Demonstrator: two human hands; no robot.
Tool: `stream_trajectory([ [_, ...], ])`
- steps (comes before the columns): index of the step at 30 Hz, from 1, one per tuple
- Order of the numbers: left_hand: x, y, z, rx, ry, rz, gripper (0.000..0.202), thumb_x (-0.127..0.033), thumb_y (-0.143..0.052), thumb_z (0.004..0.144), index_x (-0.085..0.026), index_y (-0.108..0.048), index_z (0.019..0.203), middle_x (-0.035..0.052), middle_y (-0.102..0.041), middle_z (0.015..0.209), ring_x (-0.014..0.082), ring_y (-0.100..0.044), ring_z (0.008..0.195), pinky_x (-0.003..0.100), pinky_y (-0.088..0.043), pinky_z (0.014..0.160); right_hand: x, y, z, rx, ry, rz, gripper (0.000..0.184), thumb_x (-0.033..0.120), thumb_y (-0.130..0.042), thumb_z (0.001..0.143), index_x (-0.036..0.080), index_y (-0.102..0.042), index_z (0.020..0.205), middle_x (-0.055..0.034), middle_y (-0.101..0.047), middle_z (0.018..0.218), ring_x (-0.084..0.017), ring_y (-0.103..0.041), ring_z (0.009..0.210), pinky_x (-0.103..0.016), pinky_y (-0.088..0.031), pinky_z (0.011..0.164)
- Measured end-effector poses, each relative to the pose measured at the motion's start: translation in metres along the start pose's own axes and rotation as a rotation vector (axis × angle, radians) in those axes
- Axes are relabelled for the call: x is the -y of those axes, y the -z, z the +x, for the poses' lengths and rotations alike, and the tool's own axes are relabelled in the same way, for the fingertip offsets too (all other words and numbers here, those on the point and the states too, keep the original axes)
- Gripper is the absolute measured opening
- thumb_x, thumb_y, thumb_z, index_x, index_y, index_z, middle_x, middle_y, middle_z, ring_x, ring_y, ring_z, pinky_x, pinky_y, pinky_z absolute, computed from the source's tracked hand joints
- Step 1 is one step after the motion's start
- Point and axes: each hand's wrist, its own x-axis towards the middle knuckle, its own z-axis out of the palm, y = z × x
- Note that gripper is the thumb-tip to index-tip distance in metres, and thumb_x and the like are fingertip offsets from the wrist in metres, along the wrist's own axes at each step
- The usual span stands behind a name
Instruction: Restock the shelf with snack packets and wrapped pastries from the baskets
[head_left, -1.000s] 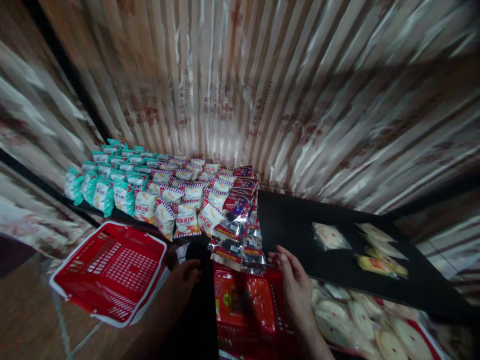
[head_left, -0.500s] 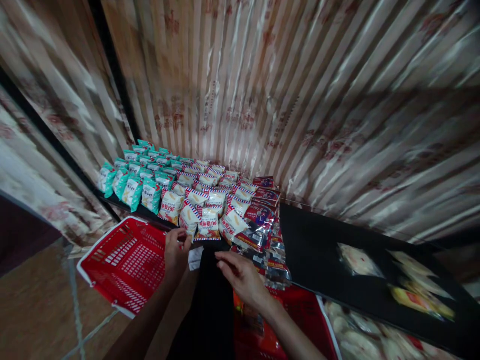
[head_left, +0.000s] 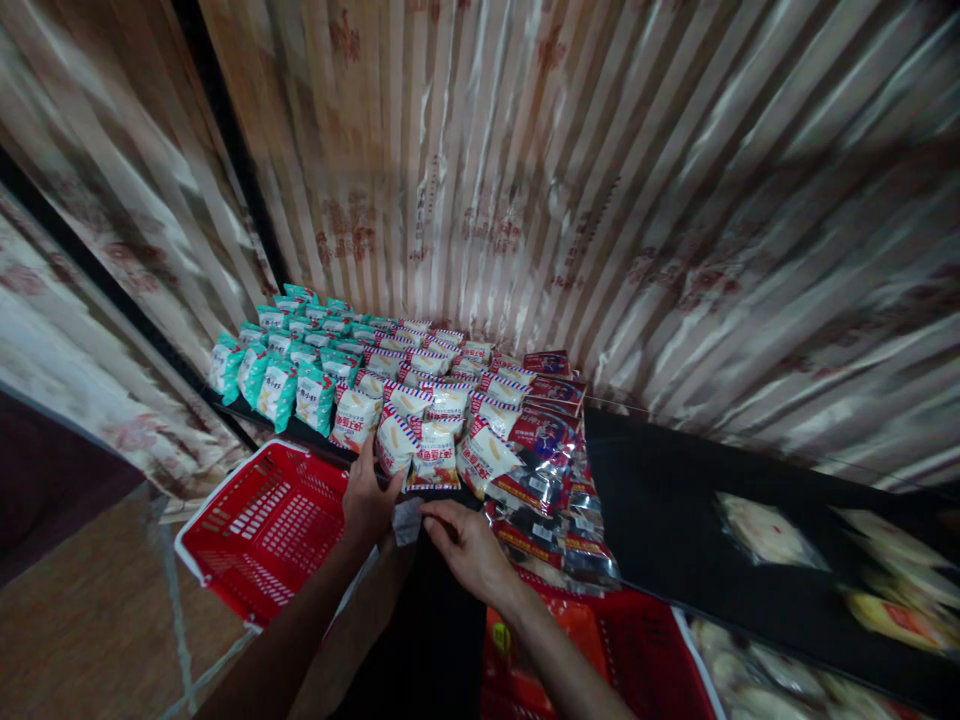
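My left hand [head_left: 367, 497] reaches up to the front edge of the dark shelf [head_left: 660, 500], its fingers curled at the front row of white snack packets [head_left: 420, 440] with red and blue striped edges. My right hand [head_left: 466, 540] is beside it, fingers pinched near a small white tag [head_left: 407, 521] on the shelf edge. What either hand grips is too small and dim to name. Dark red foil packets [head_left: 544, 455] lie in a column just right of my right hand.
Teal packets [head_left: 289, 365] fill the shelf's left end. A red plastic basket [head_left: 270, 525] hangs low at the left. Another red basket [head_left: 600, 650] with orange packets sits below my right arm. Pale wrapped buns [head_left: 765, 530] lie on the shelf's right. Striped curtains hang behind.
Both hands have come up from near the lower basket to the shelf's front edge, the right one moving left. The view has shifted left and closer.
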Motion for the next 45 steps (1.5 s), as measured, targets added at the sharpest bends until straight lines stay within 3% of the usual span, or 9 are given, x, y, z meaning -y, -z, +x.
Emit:
stream_trajectory([
  [4,0.002,0.001,0.003,0.04,0.07,0.062,0.071,-0.037,-0.057,0.076,-0.014,-0.03,0.138,0.0082,-0.059,0.093,0.0238,-0.058,0.089,0.038,-0.048,0.081,-0.008,-0.01,0.003,-0.108,-0.006,0.007,0.027,0.028,-0.048,0.085,0.024,-0.069,0.101,-0.0058,-0.07,0.099,-0.02,-0.065,0.09,-0.035,-0.051,0.082],
  [8,0.011,-0.002,0.006,0.019,-0.013,0.015,0.068,-0.036,-0.056,0.075,-0.014,-0.034,0.136,0.0083,-0.057,0.095,0.0222,-0.057,0.084,0.039,-0.048,0.082,-0.016,-0.015,0.01,-0.264,0.036,-0.011,0.029,0.027,-0.047,0.086,0.025,-0.066,0.108,-0.0067,-0.067,0.106,-0.021,-0.062,0.1,-0.039,-0.048,0.091],
  [13,0.012,-0.003,0.01,0.01,-0.05,-0.044,0.065,-0.036,-0.056,0.075,-0.011,-0.038,0.133,0.0081,-0.056,0.092,0.0201,-0.055,0.077,0.037,-0.049,0.079,-0.009,-0.002,0.038,-0.364,0.073,-0.244,0.034,0.026,-0.041,0.089,0.021,-0.063,0.114,-0.0106,-0.059,0.122,-0.021,-0.056,0.112,-0.04,-0.045,0.098],
  [16,0.01,-0.003,0.01,0.034,-0.015,-0.079,0.066,-0.037,-0.056,0.076,-0.013,-0.035,0.134,0.0094,-0.054,0.099,0.019,-0.055,0.076,0.037,-0.049,0.077,0.001,0.012,0.06,-0.324,0.041,-0.406,0.039,0.02,-0.041,0.087,0.023,-0.056,0.123,-0.0077,-0.052,0.132,-0.02,-0.055,0.114,-0.037,-0.045,0.097],
  [20,0.009,-0.005,0.009,0.048,0.023,-0.107,0.068,-0.039,-0.055,0.077,-0.014,-0.031,0.136,0.0128,-0.052,0.108,0.0196,-0.056,0.078,0.038,-0.049,0.077,0.013,0.024,0.081,-0.173,-0.053,-0.578,0.054,0.013,-0.049,0.08,0.026,-0.045,0.133,-0.0076,-0.042,0.142,-0.025,-0.055,0.115,-0.037,-0.047,0.092],
  [25,0.011,-0.006,0.009,0.061,0.014,-0.136,0.068,-0.038,-0.054,0.079,-0.016,-0.029,0.138,0.0128,-0.051,0.111,0.0183,-0.056,0.075,0.036,-0.049,0.077,0.022,0.026,0.094,-0.045,-0.088,-0.733,0.058,0.01,-0.049,0.08,0.029,-0.042,0.135,-0.0094,-0.047,0.137,-0.025,-0.062,0.103,-0.033,-0.049,0.083],
  [30,0.012,-0.008,0.01,0.051,0.011,-0.129,0.069,-0.038,-0.055,0.079,-0.015,-0.029,0.139,0.0137,-0.051,0.112,0.0206,-0.059,0.08,0.035,-0.05,0.073,0.029,0.026,0.1,0.038,-0.153,-0.85,0.055,0.013,-0.045,0.083,0.022,-0.038,0.136,-0.0153,-0.052,0.126,-0.024,-0.065,0.092,-0.032,-0.049,0.073],
  [37,0.014,-0.006,0.013,0.058,0.033,-0.118,0.067,-0.036,-0.058,0.079,-0.014,-0.031,0.137,0.0115,-0.051,0.11,0.0141,-0.057,0.067,0.032,-0.05,0.066,0.031,0.024,0.101,0.019,-0.226,-0.876,0.047,0.016,-0.044,0.085,0.02,-0.043,0.132,-0.0135,-0.05,0.122,-0.022,-0.063,0.094,-0.03,-0.047,0.075],
  [45,0.012,-0.006,0.02,0.036,0.08,0.003,0.07,-0.039,-0.06,0.079,-0.019,-0.029,0.139,0.0102,-0.052,0.11,0.0135,-0.058,0.063,0.027,-0.046,0.054,0.029,0.02,0.097,-0.022,-0.251,-0.944,0.041,0.017,-0.04,0.088,0.023,-0.044,0.128,-0.0124,-0.049,0.123,-0.021,-0.064,0.09,-0.03,-0.048,0.07],
])
